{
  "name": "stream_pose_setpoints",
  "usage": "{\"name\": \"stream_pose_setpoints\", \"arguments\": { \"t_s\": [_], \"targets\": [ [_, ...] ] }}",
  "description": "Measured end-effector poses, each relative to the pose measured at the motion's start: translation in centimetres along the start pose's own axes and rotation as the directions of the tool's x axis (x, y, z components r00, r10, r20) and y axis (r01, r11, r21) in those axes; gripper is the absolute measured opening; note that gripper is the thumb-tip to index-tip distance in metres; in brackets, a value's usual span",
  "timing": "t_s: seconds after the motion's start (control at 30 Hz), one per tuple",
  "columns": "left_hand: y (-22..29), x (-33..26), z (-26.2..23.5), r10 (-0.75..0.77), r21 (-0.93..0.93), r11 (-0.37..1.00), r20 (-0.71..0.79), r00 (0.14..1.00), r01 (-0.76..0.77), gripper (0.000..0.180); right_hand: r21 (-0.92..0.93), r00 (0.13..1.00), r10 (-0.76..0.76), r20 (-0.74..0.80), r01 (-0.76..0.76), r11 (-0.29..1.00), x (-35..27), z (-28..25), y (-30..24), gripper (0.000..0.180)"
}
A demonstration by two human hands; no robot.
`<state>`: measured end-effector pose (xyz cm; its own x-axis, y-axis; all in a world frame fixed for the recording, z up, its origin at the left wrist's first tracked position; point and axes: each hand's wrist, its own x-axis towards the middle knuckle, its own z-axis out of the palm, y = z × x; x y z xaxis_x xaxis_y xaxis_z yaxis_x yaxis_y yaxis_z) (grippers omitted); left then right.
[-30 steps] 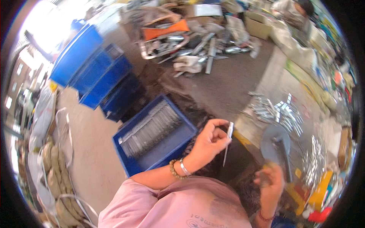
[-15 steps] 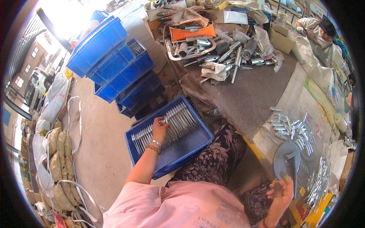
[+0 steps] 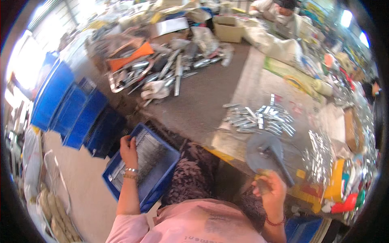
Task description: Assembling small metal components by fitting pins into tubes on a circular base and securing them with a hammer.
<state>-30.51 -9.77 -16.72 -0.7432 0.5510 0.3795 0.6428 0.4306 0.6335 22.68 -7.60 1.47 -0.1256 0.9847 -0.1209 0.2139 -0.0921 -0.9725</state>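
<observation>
Left hand [image 3: 129, 150] down in the blue crate [image 3: 162, 178] on the floor, fingers spread over the metal strips [image 3: 148, 156], not closed on any; right hand [image 3: 270, 190] at the bench edge, curled on the grey round tool [image 3: 263, 152]; loose metal pieces [image 3: 259, 119] piled just beyond it.

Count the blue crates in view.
4, perhaps more hidden: one crate under the left hand, three stacked crates at left.
</observation>
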Motion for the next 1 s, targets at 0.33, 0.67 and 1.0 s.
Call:
{"name": "stream_pose_setpoints", "arguments": {
  "t_s": [0.33, 0.67, 1.0],
  "targets": [
    [29.7, -3.5, -1.9, 0.683, -0.666, 0.62, 0.199, 0.702, -0.414, 0.011, -0.065, 0.996, -0.094, -0.01, 0.093, 0.993, -0.3, -0.2, 0.5, 0.016],
    [37.8, -6.5, 2.7, 0.855, -0.54, 0.513, 0.385, 0.347, -0.667, 0.022, -0.319, 0.871, -0.486, -0.069, 0.442, 0.838, -2.1, -3.6, -0.1, 0.029],
    [35.8, -7.5, 4.2, 0.738, -0.743, 0.618, 0.435, 0.516, -0.256, 0.02, -0.838, 0.68, -0.545, -0.491, -0.196, 0.51, 0.1, -13.2, 1.9, 0.033]
  ]
}}
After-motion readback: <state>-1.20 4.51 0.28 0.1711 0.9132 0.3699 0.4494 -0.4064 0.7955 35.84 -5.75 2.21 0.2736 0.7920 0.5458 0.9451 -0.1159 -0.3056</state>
